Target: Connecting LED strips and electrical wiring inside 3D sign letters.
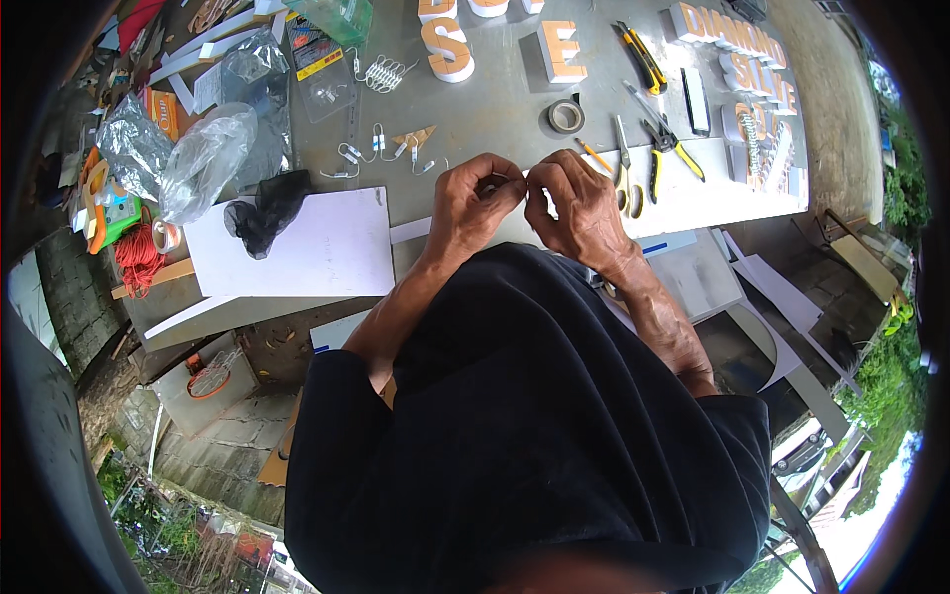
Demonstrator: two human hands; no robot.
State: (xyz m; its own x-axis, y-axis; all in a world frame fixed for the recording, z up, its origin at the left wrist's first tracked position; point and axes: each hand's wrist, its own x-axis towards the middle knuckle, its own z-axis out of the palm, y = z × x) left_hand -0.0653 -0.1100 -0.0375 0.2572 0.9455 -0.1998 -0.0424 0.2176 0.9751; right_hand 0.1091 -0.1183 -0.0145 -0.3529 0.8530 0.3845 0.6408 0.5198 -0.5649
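My left hand [475,205] and my right hand [582,210] meet close together over the near part of the grey table [475,119]. Thumb and fingers are pinched on both, fingertips almost touching. Whatever they hold is too small to make out. Just beyond my left hand lie small white LED modules on thin wire [380,142] and a scrap of tan material [414,137]. A grey roll of tape [566,116] sits beyond my right hand. To its right are an orange pencil [592,152], scissors [623,163] and yellow-handled pliers [667,153].
Three-dimensional letters [447,51] stand at the back, more [737,40] at the far right. A yellow-black utility knife [641,57] lies between them. On the left are clear plastic bags [210,158], black mesh cloth [265,213], red cord [140,259] and a white sheet [327,247].
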